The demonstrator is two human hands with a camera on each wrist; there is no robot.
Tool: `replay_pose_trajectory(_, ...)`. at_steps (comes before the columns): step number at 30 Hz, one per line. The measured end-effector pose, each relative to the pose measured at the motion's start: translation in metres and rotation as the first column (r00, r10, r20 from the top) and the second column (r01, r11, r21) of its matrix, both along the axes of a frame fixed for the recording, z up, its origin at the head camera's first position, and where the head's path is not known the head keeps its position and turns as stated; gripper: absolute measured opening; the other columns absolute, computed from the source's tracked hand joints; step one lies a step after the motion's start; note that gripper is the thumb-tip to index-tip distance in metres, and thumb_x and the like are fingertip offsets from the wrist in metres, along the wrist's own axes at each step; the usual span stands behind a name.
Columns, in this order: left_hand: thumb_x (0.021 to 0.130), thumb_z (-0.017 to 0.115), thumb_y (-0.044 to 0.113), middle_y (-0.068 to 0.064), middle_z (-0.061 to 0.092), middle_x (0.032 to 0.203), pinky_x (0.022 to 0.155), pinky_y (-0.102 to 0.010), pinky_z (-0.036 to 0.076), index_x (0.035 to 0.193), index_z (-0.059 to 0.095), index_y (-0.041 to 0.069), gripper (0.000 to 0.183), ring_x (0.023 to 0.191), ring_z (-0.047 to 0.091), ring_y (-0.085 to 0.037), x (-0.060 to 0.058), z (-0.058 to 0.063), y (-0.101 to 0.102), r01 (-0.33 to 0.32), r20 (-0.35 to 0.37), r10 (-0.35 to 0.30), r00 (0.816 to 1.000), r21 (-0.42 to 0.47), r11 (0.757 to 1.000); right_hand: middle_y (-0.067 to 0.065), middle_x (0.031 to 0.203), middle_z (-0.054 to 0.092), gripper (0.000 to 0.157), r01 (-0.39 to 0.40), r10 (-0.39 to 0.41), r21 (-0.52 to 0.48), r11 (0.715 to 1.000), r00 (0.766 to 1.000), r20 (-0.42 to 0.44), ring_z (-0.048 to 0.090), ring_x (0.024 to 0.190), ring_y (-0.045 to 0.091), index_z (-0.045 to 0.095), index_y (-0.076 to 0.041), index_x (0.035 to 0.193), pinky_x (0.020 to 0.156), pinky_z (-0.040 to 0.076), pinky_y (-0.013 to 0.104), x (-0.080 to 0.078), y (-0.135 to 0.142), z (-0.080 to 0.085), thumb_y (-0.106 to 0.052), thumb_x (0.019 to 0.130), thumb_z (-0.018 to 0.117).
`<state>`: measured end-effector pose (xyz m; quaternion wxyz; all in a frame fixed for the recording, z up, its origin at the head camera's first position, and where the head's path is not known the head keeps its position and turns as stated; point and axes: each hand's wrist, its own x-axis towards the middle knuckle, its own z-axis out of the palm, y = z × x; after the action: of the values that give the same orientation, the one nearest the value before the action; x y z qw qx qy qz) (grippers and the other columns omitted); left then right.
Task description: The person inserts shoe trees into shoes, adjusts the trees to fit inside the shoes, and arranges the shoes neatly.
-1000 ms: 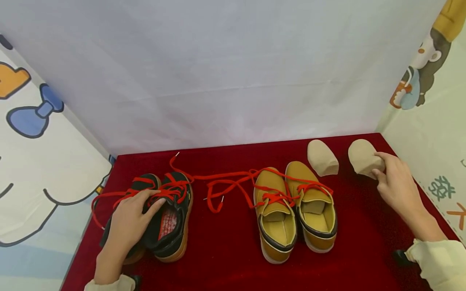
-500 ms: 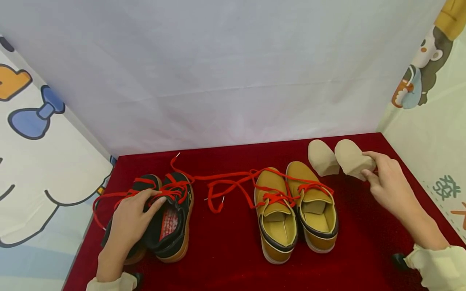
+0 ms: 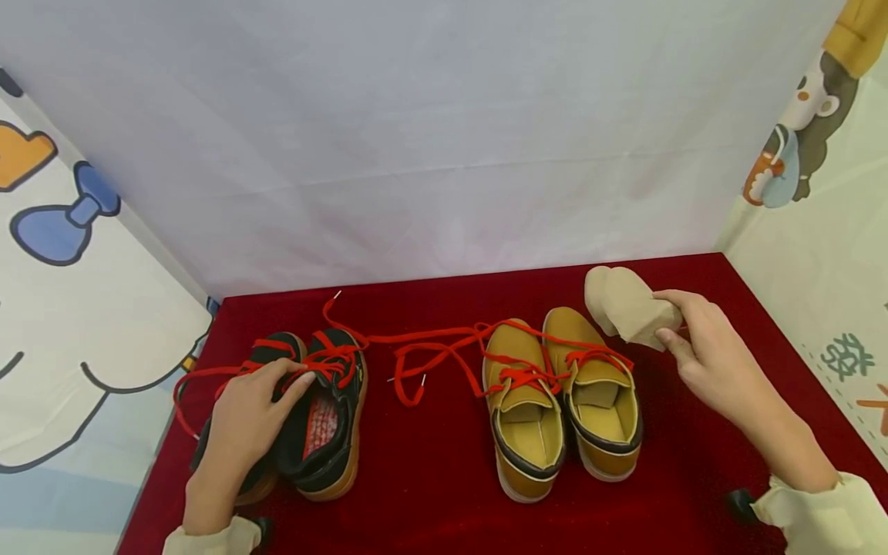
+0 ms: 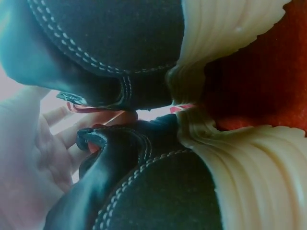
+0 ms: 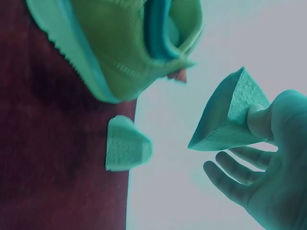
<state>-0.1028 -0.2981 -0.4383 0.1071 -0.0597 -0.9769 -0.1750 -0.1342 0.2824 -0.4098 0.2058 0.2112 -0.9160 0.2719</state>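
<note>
My right hand point(image 3: 721, 370) pinches a beige toe-shaped shoe insert point(image 3: 634, 308) between thumb and fingers. In the right wrist view that insert point(image 5: 229, 112) is clear of the red cloth. A matching insert point(image 3: 596, 291) lies on the cloth, partly hidden behind the held one. My left hand point(image 3: 246, 420) rests over the pair of black shoes point(image 3: 340, 462), fingers reaching to the red laces. Seen from the left wrist, that hand point(image 4: 29, 163) lies beside the two shoe heels with its fingers loosely extended. Tan shoes point(image 3: 529, 478) stand side by side right of centre.
Long red laces point(image 3: 437, 335) trail across the cloth between the black and the tan pairs. The red cloth point(image 3: 416, 478) ends at a pale back wall point(image 3: 444, 154). Printed side panels point(image 3: 832, 270) stand left and right.
My right hand has carried the held shoe insert leftward, from apart from the other one to overlapping it in the head view. My left hand stays where it was.
</note>
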Motion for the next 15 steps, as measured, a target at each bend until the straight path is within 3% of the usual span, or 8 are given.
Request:
replay_pose_trajectory(7,0.103,0.06,0.05,-0.008,0.079,0.1,0.081,-0.06,0.055,0.115,0.074,0.019,0.036,0.092,0.072,-0.039,0.001,0.0,0.0,-0.003,-0.004,0.003,1.0,-0.011,1.0,0.02,0.132,0.059,0.054,-0.044,0.044,-0.018,0.999,0.998,0.046,0.053,0.118,0.033,0.053,0.0,0.141,0.101,0.027,0.011,0.014,-0.023,0.007,0.01,0.09,0.07)
replay_pose_trajectory(15,0.103,0.061,0.049,-0.008,0.079,0.1,0.082,-0.06,0.055,0.115,0.074,0.019,0.036,0.092,0.072,-0.039,0.0,0.001,0.002,-0.004,-0.013,0.004,1.0,-0.01,1.0,0.011,0.132,0.061,0.059,-0.111,0.112,-0.019,0.994,0.992,0.057,0.049,0.114,0.017,0.052,-0.007,0.144,0.099,0.028,0.009,0.024,-0.045,0.016,0.007,0.09,0.072)
